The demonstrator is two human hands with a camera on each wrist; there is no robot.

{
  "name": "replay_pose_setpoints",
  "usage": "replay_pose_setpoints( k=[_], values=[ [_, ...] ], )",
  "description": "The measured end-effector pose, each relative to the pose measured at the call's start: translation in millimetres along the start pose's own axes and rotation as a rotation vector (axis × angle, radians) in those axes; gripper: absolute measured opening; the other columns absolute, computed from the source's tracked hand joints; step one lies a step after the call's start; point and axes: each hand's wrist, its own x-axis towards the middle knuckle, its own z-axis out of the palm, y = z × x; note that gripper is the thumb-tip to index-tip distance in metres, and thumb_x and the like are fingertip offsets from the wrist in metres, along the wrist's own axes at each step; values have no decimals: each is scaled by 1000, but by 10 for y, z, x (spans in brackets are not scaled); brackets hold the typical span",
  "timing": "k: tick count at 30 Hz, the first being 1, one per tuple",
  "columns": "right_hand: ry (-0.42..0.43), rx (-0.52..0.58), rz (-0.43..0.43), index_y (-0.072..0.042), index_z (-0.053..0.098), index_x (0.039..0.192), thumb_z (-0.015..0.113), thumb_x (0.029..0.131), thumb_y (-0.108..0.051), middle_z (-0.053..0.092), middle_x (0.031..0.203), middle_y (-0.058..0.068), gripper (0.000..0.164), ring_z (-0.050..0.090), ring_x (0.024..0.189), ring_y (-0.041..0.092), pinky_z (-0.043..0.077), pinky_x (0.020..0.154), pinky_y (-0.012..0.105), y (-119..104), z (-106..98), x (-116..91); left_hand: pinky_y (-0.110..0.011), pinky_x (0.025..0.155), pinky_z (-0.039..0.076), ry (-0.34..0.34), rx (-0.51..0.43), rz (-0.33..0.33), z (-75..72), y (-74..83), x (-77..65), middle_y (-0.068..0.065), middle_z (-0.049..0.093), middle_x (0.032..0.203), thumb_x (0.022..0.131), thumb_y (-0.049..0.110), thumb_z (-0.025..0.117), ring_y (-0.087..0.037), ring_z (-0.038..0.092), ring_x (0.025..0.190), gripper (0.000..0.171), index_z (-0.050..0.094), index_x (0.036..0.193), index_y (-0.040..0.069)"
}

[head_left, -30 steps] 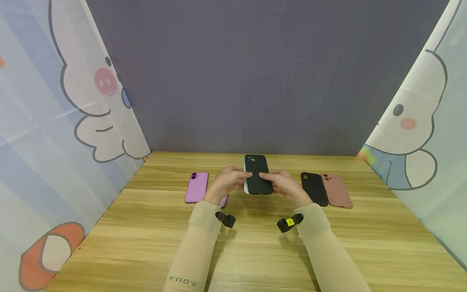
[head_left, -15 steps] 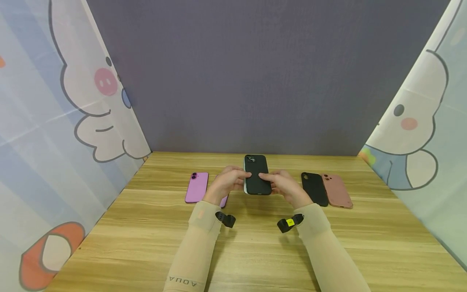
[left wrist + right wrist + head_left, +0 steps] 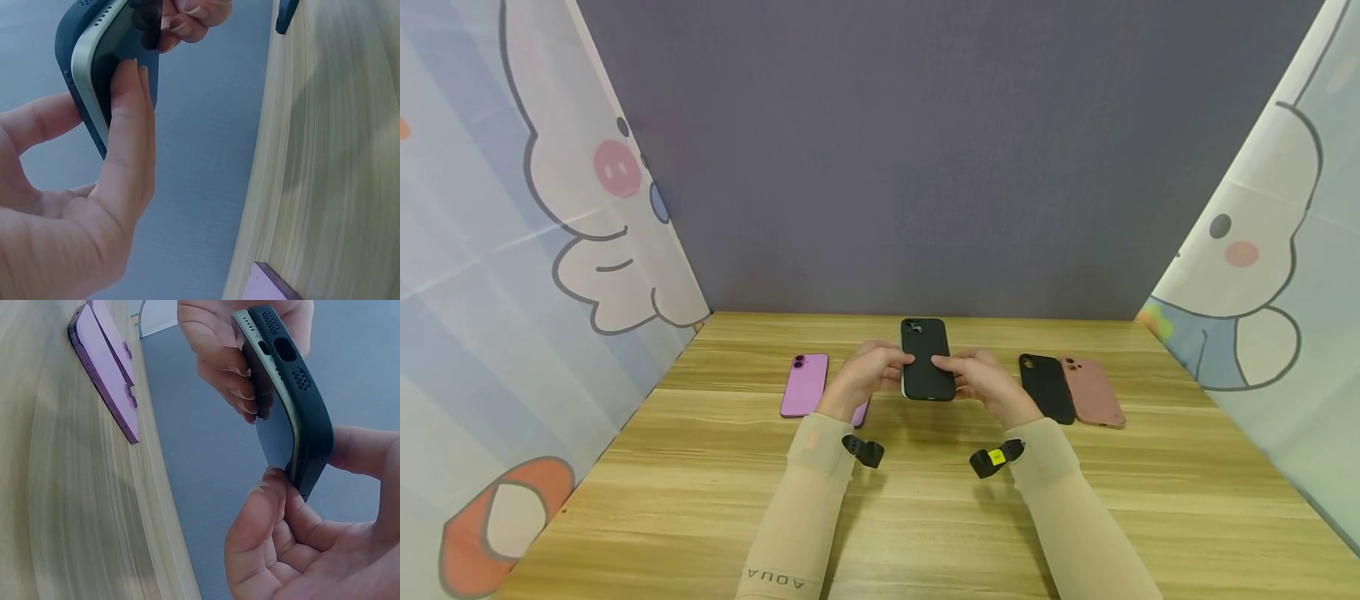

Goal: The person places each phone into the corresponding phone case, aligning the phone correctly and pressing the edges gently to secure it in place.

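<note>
- The arms are covered by pale sleeves; on the left one, dark letters are printed that look like AQUA.
- A small black camera is worn on the left wrist. On the right wrist, a yellow tag is stuck on another; any words on it are too small to be read.
- The black case is held up over the table, between the hands, back side up. A phone with a pale edge is kept under it, and part of that edge is seen outside the case.
- By the left hand the two are pinched, thumb on the case's back and fingers bent under the glass. By the right hand the other side is pinched too. It seems to be done this way so case and phone can be squeezed together evenly.
- On the left, a purple phone and a second purple phone, partly hidden, are laid down. On the right, a spare black case and a pink case are set side by side, perhaps so they are easily reached. No brand can be read on any.
- Behind, a grey wall is seen.
</note>
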Motion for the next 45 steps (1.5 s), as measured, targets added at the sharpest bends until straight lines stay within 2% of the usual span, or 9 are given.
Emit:
replay_pose_setpoints(
  k=[8,24,28,31,34,41,45],
  values=[
    [14,-8,-1,6,65,115,69,99,-29,60,87,6,38,58,75,21,55,75,38,2,4,-7,-35,75,60,15,-9,7,6,0,3,-13,69,92,96,7,61,-18,72,74,25,66,115,-9],
    [3,12,-9,8,60,124,66,101,-29,60,89,7,45,58,74,18,56,71,35,-8,0,-16,-45,87,58,28,-36,18,-1,41,-3,-12,70,91,97,4,59,-18,72,74,26,66,117,-12],
    [-4,16,-12,8,59,127,66,101,-31,60,89,7,47,58,73,18,56,71,34,-13,4,-20,-42,83,59,55,-44,21,0,48,-9,-12,69,90,97,6,61,-18,70,72,28,64,119,-12],
    [-12,18,-16,9,59,127,64,102,-31,60,88,7,47,58,72,18,55,69,33,-14,-1,-22,-44,86,58,85,-53,29,3,51,-16,-12,68,92,97,7,62,-18,68,73,30,62,121,-12],
    [-20,21,-13,8,63,122,63,103,-31,61,84,7,44,58,68,17,55,67,32,-16,-6,-27,-45,88,57,108,-53,43,0,46,-12,-13,68,94,96,6,62,-19,68,76,31,61,122,-13],
    [-75,22,8,2,68,101,62,103,-34,62,75,7,37,57,61,17,55,66,34,-46,0,-57,-37,80,59,135,-76,51,-16,36,7,-13,69,96,97,7,62,-20,68,80,32,61,123,-12],
    [-142,24,2,2,69,98,61,103,-31,64,75,9,35,57,60,16,55,65,33,-54,-9,-75,-44,89,57,145,-87,59,-25,40,4,-12,69,96,98,8,62,-21,68,81,32,61,123,-12]
  ],
)
